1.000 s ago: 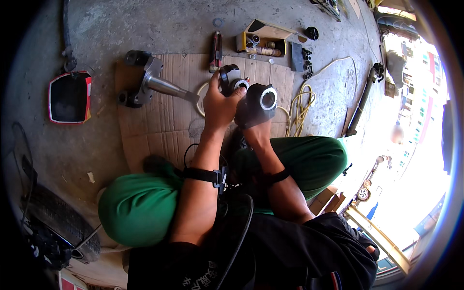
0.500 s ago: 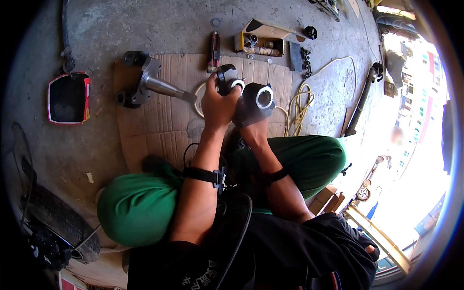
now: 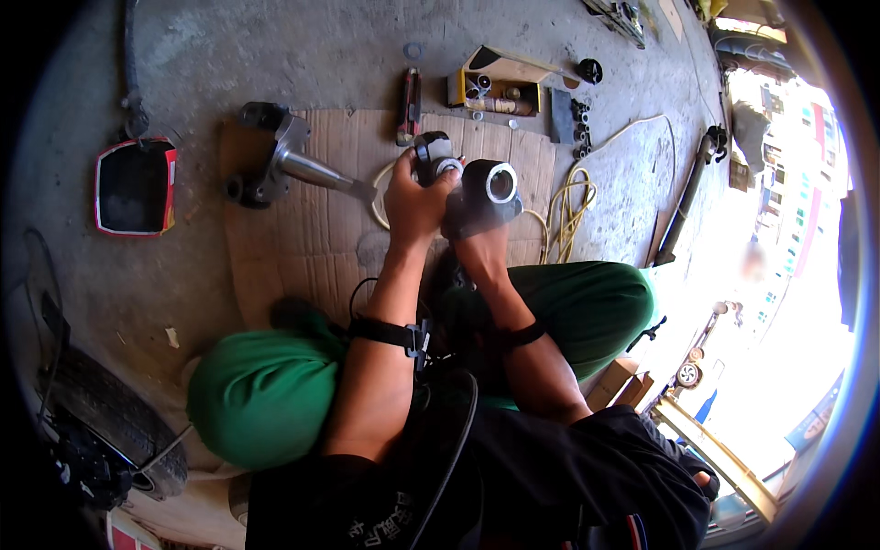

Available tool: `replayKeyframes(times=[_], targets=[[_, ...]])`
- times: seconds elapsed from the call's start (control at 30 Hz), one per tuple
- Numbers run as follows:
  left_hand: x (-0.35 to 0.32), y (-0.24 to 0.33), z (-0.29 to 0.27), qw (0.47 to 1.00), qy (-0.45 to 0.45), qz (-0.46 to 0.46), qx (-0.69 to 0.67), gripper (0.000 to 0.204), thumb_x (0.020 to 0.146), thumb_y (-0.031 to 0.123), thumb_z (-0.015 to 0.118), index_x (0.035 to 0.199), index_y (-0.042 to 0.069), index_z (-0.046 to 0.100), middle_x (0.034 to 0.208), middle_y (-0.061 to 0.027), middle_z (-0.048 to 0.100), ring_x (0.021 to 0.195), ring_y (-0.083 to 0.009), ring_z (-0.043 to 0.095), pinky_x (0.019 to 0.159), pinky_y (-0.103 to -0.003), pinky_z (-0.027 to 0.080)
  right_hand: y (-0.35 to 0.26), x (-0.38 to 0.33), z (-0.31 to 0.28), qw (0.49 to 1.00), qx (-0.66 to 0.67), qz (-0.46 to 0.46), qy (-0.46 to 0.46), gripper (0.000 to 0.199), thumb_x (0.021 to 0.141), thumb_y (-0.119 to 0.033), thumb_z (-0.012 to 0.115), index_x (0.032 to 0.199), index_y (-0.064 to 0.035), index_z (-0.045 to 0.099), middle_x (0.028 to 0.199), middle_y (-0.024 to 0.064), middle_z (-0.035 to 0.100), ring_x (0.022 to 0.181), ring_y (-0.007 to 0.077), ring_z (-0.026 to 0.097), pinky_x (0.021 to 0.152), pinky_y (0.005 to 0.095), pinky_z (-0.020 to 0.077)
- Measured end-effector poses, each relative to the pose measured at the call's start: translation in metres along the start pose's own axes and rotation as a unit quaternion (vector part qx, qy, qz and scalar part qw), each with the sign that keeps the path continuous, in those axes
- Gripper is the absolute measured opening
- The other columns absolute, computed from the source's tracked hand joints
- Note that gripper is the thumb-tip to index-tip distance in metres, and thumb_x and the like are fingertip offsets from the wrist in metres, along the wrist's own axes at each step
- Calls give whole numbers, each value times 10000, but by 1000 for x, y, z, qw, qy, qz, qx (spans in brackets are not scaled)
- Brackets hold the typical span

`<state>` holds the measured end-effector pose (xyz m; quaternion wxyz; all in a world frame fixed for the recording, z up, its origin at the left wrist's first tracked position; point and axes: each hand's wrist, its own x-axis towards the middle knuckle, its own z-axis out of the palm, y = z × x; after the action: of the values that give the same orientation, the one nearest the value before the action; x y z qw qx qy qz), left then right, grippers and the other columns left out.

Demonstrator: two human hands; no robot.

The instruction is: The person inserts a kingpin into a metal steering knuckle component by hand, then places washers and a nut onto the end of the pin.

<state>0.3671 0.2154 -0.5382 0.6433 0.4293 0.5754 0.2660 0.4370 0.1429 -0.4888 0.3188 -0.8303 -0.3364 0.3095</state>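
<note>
Black metal part (image 3: 474, 206) is up in both hands in front of the person, above the cardboard (image 3: 298, 261). Two bored eyes show on it, each with a bright machined ring; the right one faces up toward the head. Whether it's all one piece, can't tell. Left hand (image 3: 414, 203) is wrapped round the left eye, thumb lying by its ring, index finger up along the outer side. Right hand (image 3: 483, 246) is under the other end, palm side against it; fingers hidden behind the metal, so can't tell how far they close. Spindle (image 3: 316, 171) lies on the cardboard to the left, shaft pointing at the left hand, forked end away. Red-and-black knife (image 3: 409, 105) just beyond the left hand, at the board's far edge. Past the part: open yellow-black box (image 3: 456, 90) with a tube (image 3: 504, 106) and some rings inside. Right of that, dark pad (image 3: 562, 116), then a row of small black collars (image 3: 581, 128). Yellow hose (image 3: 570, 220) coiled near the board's right edge. Far left on the concrete: red-rimmed tray (image 3: 170, 188), dark inside. Tyre (image 3: 110, 412) lower left.
</note>
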Motion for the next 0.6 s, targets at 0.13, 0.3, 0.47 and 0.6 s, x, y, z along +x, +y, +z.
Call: replayKeyframes(times=[0.13,0.3,0.47,0.6], targets=[[-7,6,0,1000,16,-4,-18,599,734,206,801,1247,-23,594,1192,-184,674,1123,-298,648,986,-361,470,-4,-3,-3,998,-8,-61,30,276,899,-167,645,1131,-19,630,1015,98,693,945,228,668,827,333,506],[14,-10,5,995,-34,15,-88,637,719,195,825,1252,-50,578,1203,-182,667,1123,-273,644,980,-340,473,-12,-1,-9,999,-11,-39,14,254,893,-172,647,1099,-24,645,964,104,697,901,233,679,794,328,515],[9,-8,5,994,-28,2,-103,477,792,109,761,1219,-24,594,1166,-95,646,1049,-193,600,942,-327,460,-12,0,-5,996,3,-82,29,227,906,-215,598,1056,-44,588,763,53,592,653,138,582,564,317,457],[11,-12,1,978,-84,-19,-189,449,813,157,773,1210,23,613,1122,-52,646,1013,-169,598,924,-314,458,-6,1,-3,999,41,-3,-3,266,878,-211,632,1091,-51,621,826,54,641,725,144,616,627,312,478]])
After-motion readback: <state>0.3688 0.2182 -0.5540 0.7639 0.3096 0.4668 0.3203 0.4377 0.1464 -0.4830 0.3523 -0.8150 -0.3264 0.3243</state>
